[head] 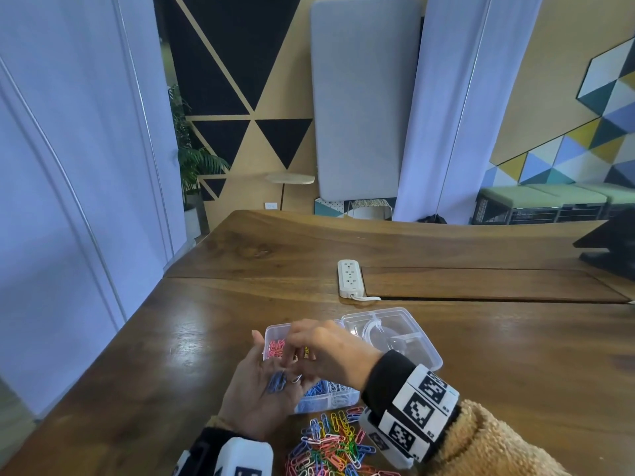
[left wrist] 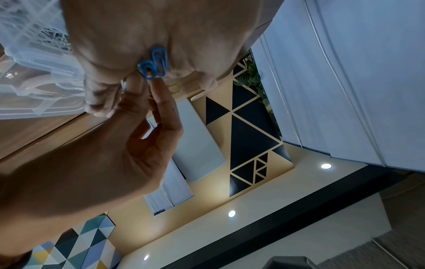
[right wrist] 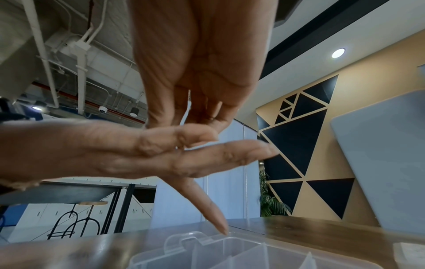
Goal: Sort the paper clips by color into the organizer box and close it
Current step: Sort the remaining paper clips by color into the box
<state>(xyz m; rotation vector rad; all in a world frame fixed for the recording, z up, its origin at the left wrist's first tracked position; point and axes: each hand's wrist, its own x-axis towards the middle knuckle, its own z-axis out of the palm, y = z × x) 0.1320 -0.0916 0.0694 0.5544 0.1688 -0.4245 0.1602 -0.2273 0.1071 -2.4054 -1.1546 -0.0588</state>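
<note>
- The left hand (head: pixel 256 383) lies palm up at lower centre of the head view, fingers relaxed and spread, a few blue clips (head: pixel 277 382) resting in its palm.
- The right hand (head: pixel 326 348) reaches over it from the right, its grip drawn together at thumb and fingertips over the palm. It seems to be picking at a clip, but what it pinches, if anything, cannot be told. A yellow clip (left wrist: pixel 174 88) shows beside those fingertips in the left wrist view.
- To do this step well, I would take one colour at a time, lift it clear of the palm, and release low over the matching compartment so nothing bounces across a divider.
- The organizer box (head: pixel 330 401) sits on the desk (head: pixel 192 338) just behind the hands. Its clear lid (head: pixel 395 333) lies open to the right.
- Pink clips fill the compartment at upper left, while blue and white ones sit in the near compartments.
- The unsorted pile (head: pixel 330 448) lies at bottom centre, just in front of the box. Much sorting remains before closing.
</note>
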